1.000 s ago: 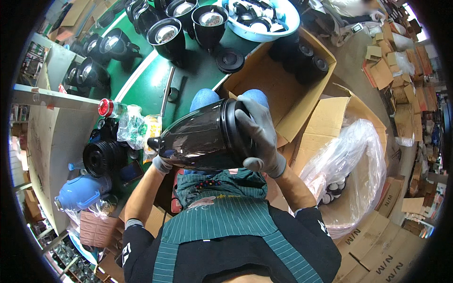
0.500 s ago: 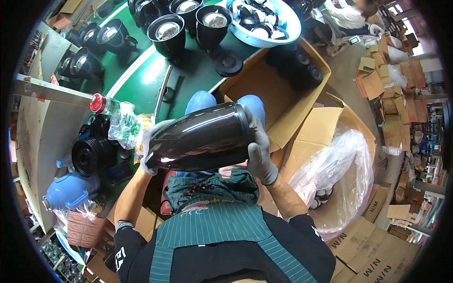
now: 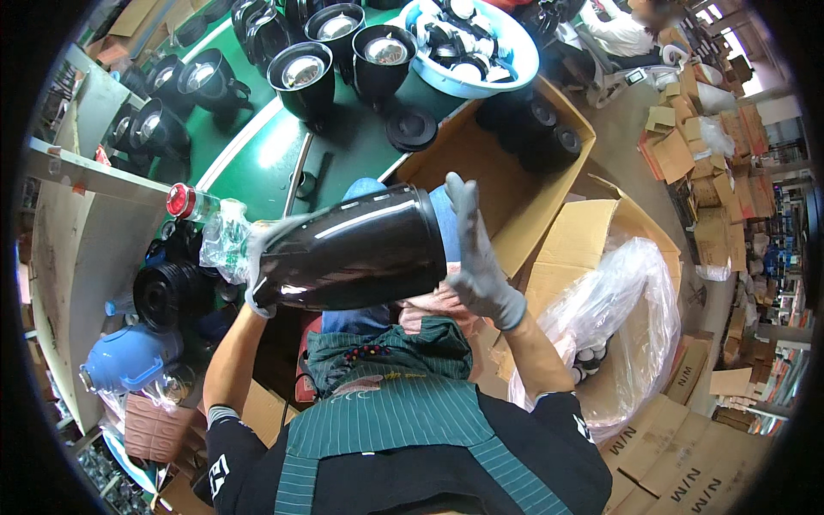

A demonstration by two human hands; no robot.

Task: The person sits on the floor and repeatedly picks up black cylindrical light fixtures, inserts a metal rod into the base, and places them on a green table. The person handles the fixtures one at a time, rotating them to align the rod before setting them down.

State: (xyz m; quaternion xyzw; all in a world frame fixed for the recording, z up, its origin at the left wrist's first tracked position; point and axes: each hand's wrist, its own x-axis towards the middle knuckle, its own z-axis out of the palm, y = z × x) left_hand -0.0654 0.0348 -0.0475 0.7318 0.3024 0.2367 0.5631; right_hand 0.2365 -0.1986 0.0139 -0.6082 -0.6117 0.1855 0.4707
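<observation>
A large glossy black jug body [image 3: 348, 249] lies on its side in front of my chest, above my lap. My left hand [image 3: 257, 266], in a grey glove, grips its narrower left end. My right hand [image 3: 476, 257], also gloved, presses flat with spread fingers against its wide right end. Both hands carry the body between them. Behind it, on the green table [image 3: 257, 163], stand several more black jug bodies [image 3: 300, 77] with shiny insides, and a black round lid [image 3: 411, 129].
An open cardboard box [image 3: 515, 197] with black parts stands right of the table. A box lined with a clear plastic bag [image 3: 618, 318] sits at my right. A blue tub [image 3: 506, 60] of parts is at the back. A blue jug [image 3: 129, 356] and a plastic bottle [image 3: 202, 215] are at my left.
The black jug body has turned and swung toward my right; my right hand has gone from gripping its rim to lying flat against its end.
</observation>
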